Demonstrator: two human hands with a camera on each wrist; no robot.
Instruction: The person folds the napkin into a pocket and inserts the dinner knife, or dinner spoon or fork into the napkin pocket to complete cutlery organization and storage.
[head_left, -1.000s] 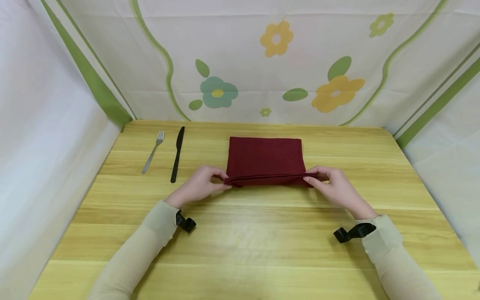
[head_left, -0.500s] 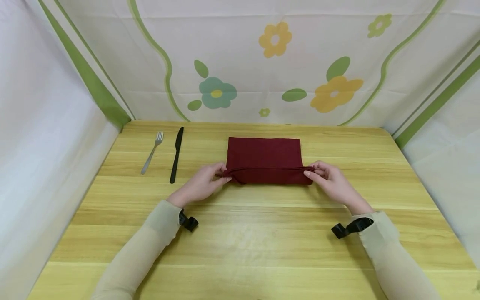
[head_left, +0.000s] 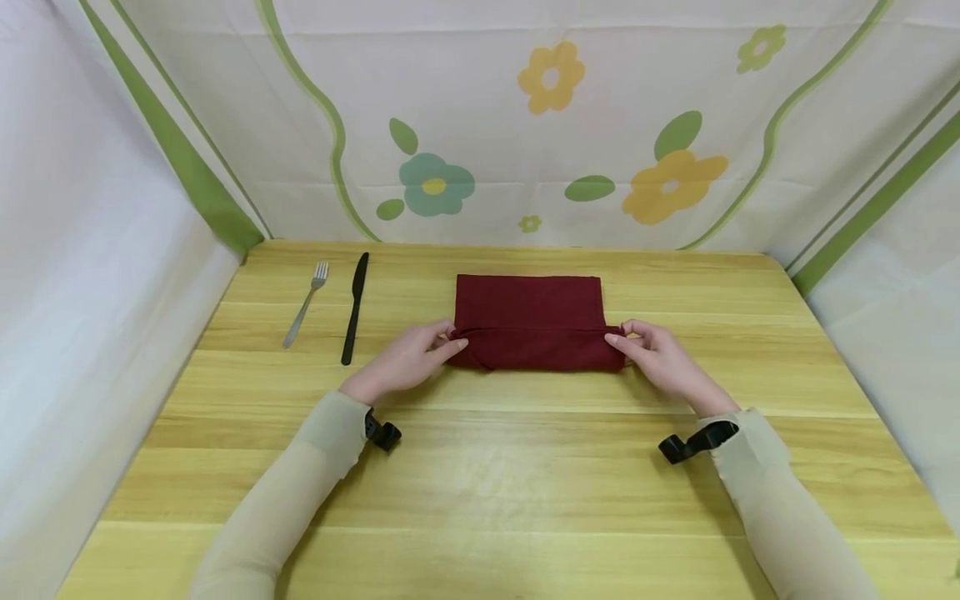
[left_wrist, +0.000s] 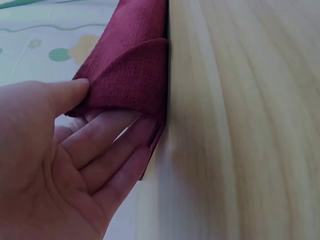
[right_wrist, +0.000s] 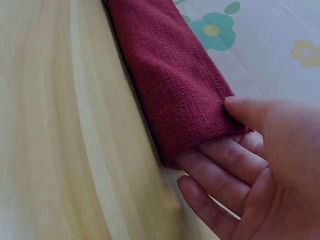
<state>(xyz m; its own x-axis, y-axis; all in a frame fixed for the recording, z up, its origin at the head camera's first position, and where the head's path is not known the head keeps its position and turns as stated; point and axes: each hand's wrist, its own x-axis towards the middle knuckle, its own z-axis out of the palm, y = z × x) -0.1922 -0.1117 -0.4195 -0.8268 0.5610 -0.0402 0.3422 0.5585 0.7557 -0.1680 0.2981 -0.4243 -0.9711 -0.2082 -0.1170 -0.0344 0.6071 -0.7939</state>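
Dark red cloth (head_left: 528,350): it is lying folded towards the far side of the wooden table (head_left: 495,483), between your hands, a flap along its near side doubling over
Left hand (head_left: 408,357): you are pinching the cloth's left end, thumb on top, fingers reaching under the flap
Right hand (head_left: 667,360): you are pinching the right end likewise, thumb above, fingers beneath
Two-ended grip: by holding opposite ends, you are probably keeping the flap's edge straight and level
Fork (head_left: 306,304) and black knife (head_left: 356,308): they are lying apart, left of the cloth, probably leaving your hands room
Writing: you are seeing no readable brand or label; the backdrop (head_left: 487,108) is showing only printed flowers, leaves and green bands
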